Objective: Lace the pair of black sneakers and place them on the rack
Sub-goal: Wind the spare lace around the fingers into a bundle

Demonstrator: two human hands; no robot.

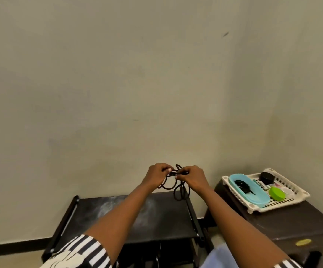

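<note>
Both arms are stretched out above the black rack (129, 215). My left hand (156, 176) and my right hand (192, 177) are close together and both pinch a tangled black shoelace (178, 187). Loops of the lace hang down between and below the hands, in front of the wall. A second black lace (243, 186) lies coiled in a light blue tray (253, 198) to the right. No sneakers are clearly visible; the space under the rack's top shelf is dark.
A dark brown plastic stool (284, 227) stands to the right of the rack. On it sits a white slotted basket (292, 200) holding the blue tray, a green lid (277, 193), a black round container (266, 177) and small items. A plain wall rises behind.
</note>
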